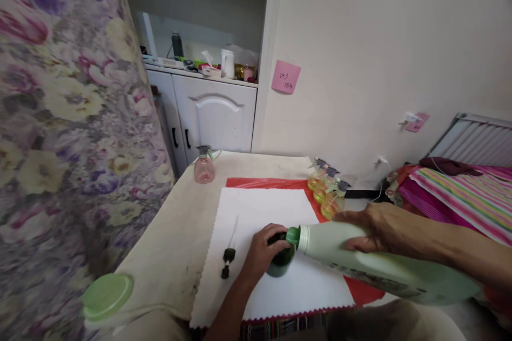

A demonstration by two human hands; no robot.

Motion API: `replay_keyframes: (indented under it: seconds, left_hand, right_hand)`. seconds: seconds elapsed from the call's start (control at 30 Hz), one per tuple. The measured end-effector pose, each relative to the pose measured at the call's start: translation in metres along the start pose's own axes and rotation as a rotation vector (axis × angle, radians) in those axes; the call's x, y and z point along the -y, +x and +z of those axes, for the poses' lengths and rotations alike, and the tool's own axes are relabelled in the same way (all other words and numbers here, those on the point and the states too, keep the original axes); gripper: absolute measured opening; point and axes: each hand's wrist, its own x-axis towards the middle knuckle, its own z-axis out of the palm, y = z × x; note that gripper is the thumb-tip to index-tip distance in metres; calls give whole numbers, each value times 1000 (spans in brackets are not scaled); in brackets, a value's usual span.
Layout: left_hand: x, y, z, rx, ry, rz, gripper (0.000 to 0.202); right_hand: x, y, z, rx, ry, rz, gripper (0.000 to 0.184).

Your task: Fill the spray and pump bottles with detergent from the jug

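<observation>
three yellow sprayers [326, 192], one pink sprayer [204, 166] sitting far; left hand [262, 256] is gripping one dark bottle [281, 264], right hand [376, 226] clasping one tilted jug [360, 264], spout meeting it.

pink sticky note [285, 76], handwritten "243"

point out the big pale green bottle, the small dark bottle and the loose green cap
big pale green bottle [380, 269], head view, side wall
small dark bottle [283, 265], head view, lower body
loose green cap [107, 295], head view, flat top
</observation>
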Motion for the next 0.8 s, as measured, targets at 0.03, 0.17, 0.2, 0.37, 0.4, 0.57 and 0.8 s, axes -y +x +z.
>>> replay_keyframes:
  seconds: [0.03, 0.17, 0.2, 0.37, 0.4, 0.57, 0.8]
  left_hand:
    - [0, 0, 0, 0, -1, 1, 21]
    - [2, 0, 0, 3, 0, -2, 21]
    - [2, 0, 0, 4, 1, -2, 21]
    - [1, -1, 0, -1, 2, 1, 20]
    - [1, -1, 0, -3, 3, 1, 20]
    - [0, 0, 0, -5, 11, 0, 20]
    - [0, 0, 0, -4, 14, 3, 20]
  right_hand:
    - [1, 0, 0, 2, -1, 4, 55]
    - [3, 1, -2, 10, 3, 13, 53]
    - [3, 1, -2, 13, 2, 13, 53]
    - [2, 1, -2, 13, 11, 4, 54]
    - [2, 1, -2, 11, 12, 3, 54]
    - [0, 0, 0, 10, -1, 4, 55]
    - [2, 0, -2, 1, -6, 3, 54]
